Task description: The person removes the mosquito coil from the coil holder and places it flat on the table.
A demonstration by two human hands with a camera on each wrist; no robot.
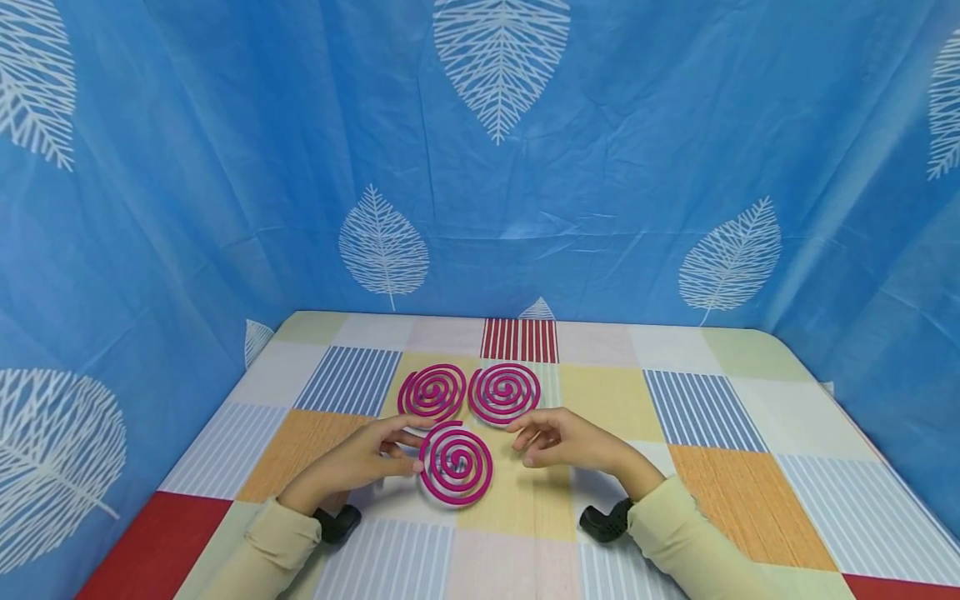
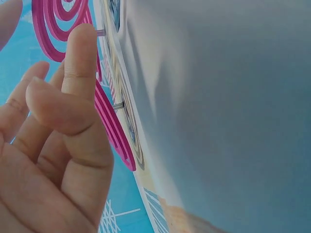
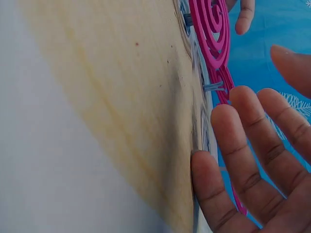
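Three magenta spiral mosquito coils sit raised above the tabletop on small metal stands point(image 3: 214, 87). The front coil point(image 1: 486, 467) is nearest me, with the back left coil point(image 1: 459, 388) and back right coil point(image 1: 535, 390) side by side behind it. My left hand point(image 1: 366, 454) is at the left edge of the front coil, its thumb tip overlapping that rim in the head view. Its fingers are loosely bent and grip nothing. To the right of the coils hovers my right hand point(image 1: 573, 442), fingers relaxed, low over the cloth, with nothing in it.
A patchwork-patterned cloth point(image 1: 615, 400) covers the table. Blue curtains point(image 1: 600, 167) with white leaf prints stand behind and at both sides. Black wrist-worn devices point(image 1: 604, 523) sit under both wrists, near the tabletop.
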